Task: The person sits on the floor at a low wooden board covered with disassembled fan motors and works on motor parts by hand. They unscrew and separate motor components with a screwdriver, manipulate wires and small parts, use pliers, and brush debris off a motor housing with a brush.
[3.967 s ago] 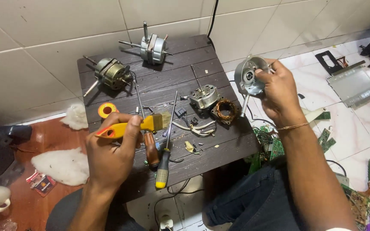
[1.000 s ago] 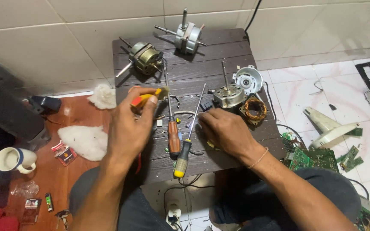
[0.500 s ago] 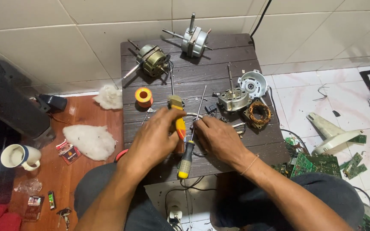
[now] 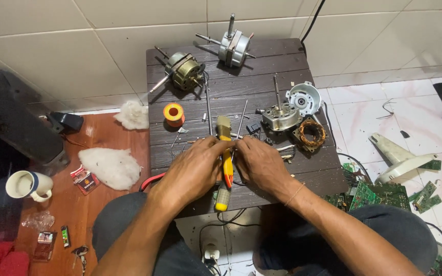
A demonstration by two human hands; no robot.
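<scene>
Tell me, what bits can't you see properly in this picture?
- Head view: what the left hand and right hand pinch together is covered by their fingers.
- The screwdriver lies partly under both hands.
- The red handle is mostly hidden by the left wrist.
- Small parts on the table near the motor are too tiny to name.

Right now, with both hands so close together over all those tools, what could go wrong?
The left hand and right hand crowd the yellow-handled tools, so a slip might jab a finger. The screwdriver overhangs the table edge and could get knocked off. The small screws might scatter.
</scene>
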